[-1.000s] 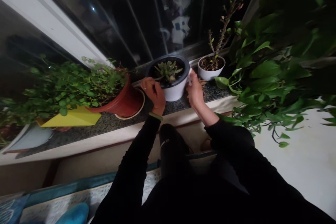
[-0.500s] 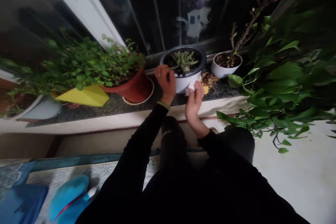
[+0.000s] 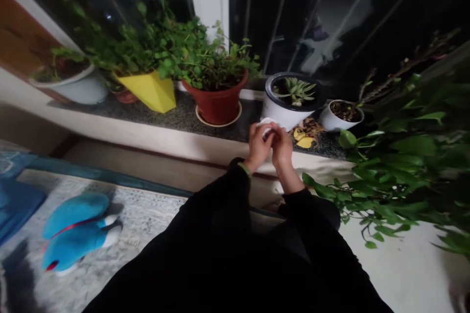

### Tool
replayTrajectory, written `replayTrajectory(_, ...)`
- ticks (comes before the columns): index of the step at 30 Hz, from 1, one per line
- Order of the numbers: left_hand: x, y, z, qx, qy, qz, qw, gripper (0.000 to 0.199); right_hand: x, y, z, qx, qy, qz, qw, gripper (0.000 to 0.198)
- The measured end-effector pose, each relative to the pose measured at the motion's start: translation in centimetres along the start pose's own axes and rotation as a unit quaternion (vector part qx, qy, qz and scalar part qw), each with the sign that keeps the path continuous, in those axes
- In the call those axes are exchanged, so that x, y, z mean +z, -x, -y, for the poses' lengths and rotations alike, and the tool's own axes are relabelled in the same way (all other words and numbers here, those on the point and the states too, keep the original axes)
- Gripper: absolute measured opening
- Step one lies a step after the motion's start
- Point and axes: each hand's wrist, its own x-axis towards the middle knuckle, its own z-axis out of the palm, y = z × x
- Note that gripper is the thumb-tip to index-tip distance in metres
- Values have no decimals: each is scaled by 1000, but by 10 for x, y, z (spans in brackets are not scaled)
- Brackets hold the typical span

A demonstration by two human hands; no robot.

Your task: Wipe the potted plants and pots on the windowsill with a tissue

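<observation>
My left hand and my right hand meet in front of a white pot with a dark rim. Between them is a crumpled white tissue, and the fingers of both hands are closed on it. A succulent grows in the white pot. Yellow leaves and dry brown leaves lie on the sill just right of my hands.
Along the dark stone sill stand a red-brown pot, a yellow pot, a pale pot and a small white pot. Leafy vines hang at right. A blue plush toy lies at lower left.
My left hand has left the succulent pot's rim and come to my right hand, joining it on the tissue. The view has swung left, so the sill's pots appear farther right.
</observation>
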Motion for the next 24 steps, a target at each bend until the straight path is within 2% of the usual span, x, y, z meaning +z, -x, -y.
replayTrajectory(7, 0, -42, 11, -53, -28, 73, 996, 19, -55, -31, 33, 25, 128, 98, 987, 38)
replayTrajectory(12, -8, -88, 31, -98, -61, 59, 992, 20, -80, -51, 57, 54, 192, 88, 976, 35)
replayTrajectory(14, -7, -93, 31, -104, -73, 57, 990, 23, -84, -57, 60, 41, 196, 59, 978, 34)
replayTrajectory(16, -4, -82, 24, -98, -73, 53, 991, 23, -84, -60, 61, -9, 191, -19, 981, 38)
replayTrajectory(19, 3, -53, 11, -77, -39, 57, 995, 20, -76, -64, 60, -108, 167, -144, 969, 36)
replayTrajectory(21, 9, -47, 6, -85, -16, 42, 995, 20, -66, -65, 60, -126, 142, -165, 968, 31)
replayTrajectory(24, 16, -76, 7, -115, 17, 9, 993, 23, -52, -63, 63, -102, 110, -148, 977, 30)
